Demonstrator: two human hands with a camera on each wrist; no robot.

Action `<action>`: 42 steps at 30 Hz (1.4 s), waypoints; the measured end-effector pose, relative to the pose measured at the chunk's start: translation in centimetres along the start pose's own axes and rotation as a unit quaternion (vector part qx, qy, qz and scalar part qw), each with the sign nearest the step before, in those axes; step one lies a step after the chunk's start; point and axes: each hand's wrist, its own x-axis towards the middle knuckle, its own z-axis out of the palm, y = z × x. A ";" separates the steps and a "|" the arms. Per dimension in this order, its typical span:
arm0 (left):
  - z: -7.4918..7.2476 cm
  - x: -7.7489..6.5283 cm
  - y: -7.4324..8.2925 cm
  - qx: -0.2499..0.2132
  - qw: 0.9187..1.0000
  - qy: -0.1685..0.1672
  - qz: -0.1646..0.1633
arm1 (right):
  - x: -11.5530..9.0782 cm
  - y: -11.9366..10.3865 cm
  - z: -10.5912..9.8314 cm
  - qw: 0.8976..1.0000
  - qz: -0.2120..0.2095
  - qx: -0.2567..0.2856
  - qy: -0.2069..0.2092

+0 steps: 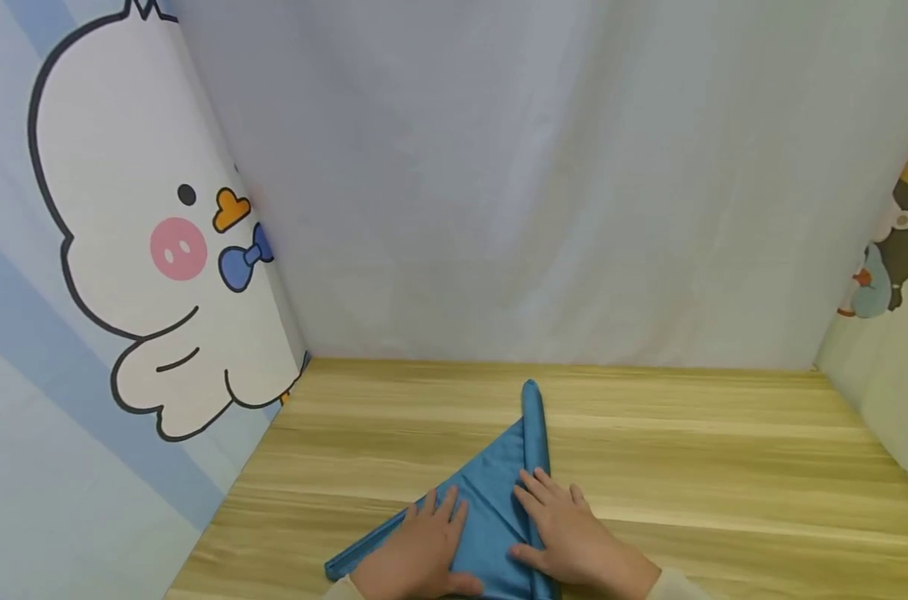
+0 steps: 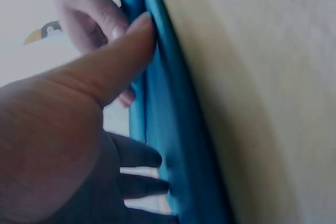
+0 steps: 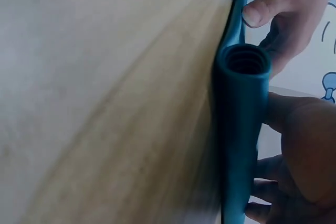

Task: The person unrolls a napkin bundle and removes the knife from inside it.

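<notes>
A shiny blue cloth (image 1: 491, 475) lies on the table in a triangular shape, its right edge rolled into a tube (image 1: 534, 425). Spread over the lower left part of the cloth is my left hand (image 1: 419, 550), fingers extended and pointing away from me. My right hand (image 1: 569, 533) rests on the rolled edge with its fingertips and thumb on the cloth. In the right wrist view, the roll's near end (image 3: 245, 61) shows several coiled layers, and the fingers touch its side. The left wrist view shows the left thumb (image 2: 126, 51) on the blue fabric.
The wood-grain table (image 1: 686, 467) extends around the cloth. A pale curtain (image 1: 499, 183) hangs at the back edge. Printed cartoon panels stand at the sides, with a white bird (image 1: 123, 208) on the left and a small dark-haired figure (image 1: 904, 233) on the right.
</notes>
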 end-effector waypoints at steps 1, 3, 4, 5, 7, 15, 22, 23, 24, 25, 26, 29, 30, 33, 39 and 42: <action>0.1 0.1 0.2 0.002 1.000 -0.004 -0.008 | 0.0 -0.1 0.1 1.000 0.000 -0.003 -0.001; 0.3 0.4 0.4 0.003 1.000 -0.007 -0.023 | 0.1 -0.2 0.3 1.000 0.002 -0.006 -0.005; 0.4 0.5 0.5 0.004 1.000 -0.007 -0.031 | 0.1 -0.2 0.3 1.000 0.004 -0.006 -0.006; 0.5 0.5 0.5 0.002 0.999 -0.006 -0.037 | 0.1 -0.2 0.4 1.000 0.004 -0.008 -0.005; 0.5 0.6 0.5 -0.004 0.999 -0.004 -0.048 | 0.2 -0.2 0.5 1.000 0.007 -0.009 -0.003; 0.3 0.5 0.5 -0.006 0.999 -0.002 -0.046 | 0.1 0.3 0.7 1.000 0.025 -0.012 -0.006; 0.2 0.7 0.6 -0.014 0.998 -0.005 -0.060 | 0.1 0.1 0.4 1.000 0.029 -0.003 -0.011; 0.2 0.7 0.6 -0.014 0.998 -0.005 -0.062 | 0.1 0.1 0.4 0.999 0.032 -0.002 -0.013; 0.2 0.7 0.6 -0.011 0.998 -0.005 -0.063 | 0.1 0.1 0.4 0.999 0.034 -0.001 -0.014; 0.2 0.7 0.5 -0.011 0.998 -0.004 -0.063 | 0.1 0.1 0.4 0.999 0.036 -0.001 -0.016; 0.2 0.7 0.5 -0.010 0.998 -0.003 -0.063 | 0.1 0.1 0.4 0.999 0.038 -0.001 -0.016; 0.2 0.6 0.5 -0.013 0.998 0.000 -0.060 | 0.0 0.1 0.5 0.999 0.042 0.001 -0.016; 0.1 0.6 0.4 -0.016 0.998 0.001 -0.060 | 0.0 0.1 0.5 0.999 0.043 0.001 -0.015; 0.2 0.7 0.4 -0.026 0.998 -0.001 -0.061 | 0.0 0.1 0.5 0.999 0.047 0.003 -0.012; 0.3 0.9 0.3 -0.042 0.997 -0.003 -0.069 | -0.2 0.3 0.6 0.999 0.053 0.004 -0.006; 0.4 0.9 0.2 -0.044 0.997 0.002 -0.067 | -0.3 0.3 0.5 0.999 0.052 0.006 0.001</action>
